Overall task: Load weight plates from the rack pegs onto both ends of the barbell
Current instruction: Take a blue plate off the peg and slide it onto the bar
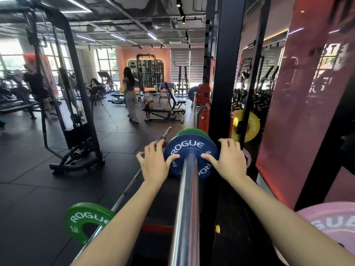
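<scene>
Plates on sleeve: two; blue plate (189,150) outermost, green plate (192,132) touching behind it, both on the barbell (187,198).
Left hand (153,162): thumb on blue face, fingers curled round the rim.
Right hand (229,158): same grip, opposite rim.
Floor: dark rubber tiles (28,189); second bar's green plate (84,223).
Rack (226,73): black upright, yellow plate (247,127) pegged.

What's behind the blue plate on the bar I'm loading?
Directly behind the blue plate a green plate sits on the same bar sleeve; only its upper rim shows. The blue plate covers the rest, so its markings cannot be seen.
</scene>
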A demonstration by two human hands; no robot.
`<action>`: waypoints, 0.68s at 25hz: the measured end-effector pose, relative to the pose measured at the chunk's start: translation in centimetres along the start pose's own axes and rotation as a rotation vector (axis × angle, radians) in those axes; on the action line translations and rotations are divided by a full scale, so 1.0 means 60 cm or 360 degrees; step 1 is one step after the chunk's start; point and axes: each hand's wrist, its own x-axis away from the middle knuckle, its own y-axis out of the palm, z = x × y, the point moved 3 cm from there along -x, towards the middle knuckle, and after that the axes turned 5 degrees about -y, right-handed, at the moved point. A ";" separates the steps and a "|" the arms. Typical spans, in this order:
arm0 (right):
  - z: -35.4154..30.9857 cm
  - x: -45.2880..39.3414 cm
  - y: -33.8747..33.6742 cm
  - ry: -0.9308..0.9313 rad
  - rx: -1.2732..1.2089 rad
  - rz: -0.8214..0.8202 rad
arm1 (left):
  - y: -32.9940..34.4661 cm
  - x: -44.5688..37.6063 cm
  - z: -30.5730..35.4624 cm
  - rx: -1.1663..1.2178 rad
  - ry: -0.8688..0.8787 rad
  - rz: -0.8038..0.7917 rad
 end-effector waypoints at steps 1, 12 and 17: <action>0.002 -0.008 0.008 0.0015 0.0012 0.0000 | 0.010 -0.011 0.000 -0.0003 0.0000 -0.0010; 0.011 -0.059 0.046 0.0216 0.0009 0.0014 | 0.052 -0.098 0.003 0.0088 -0.0020 -0.0116; -0.028 -0.016 0.023 0.0188 0.0076 0.0033 | 0.037 -0.062 0.001 0.0013 0.0093 -0.0106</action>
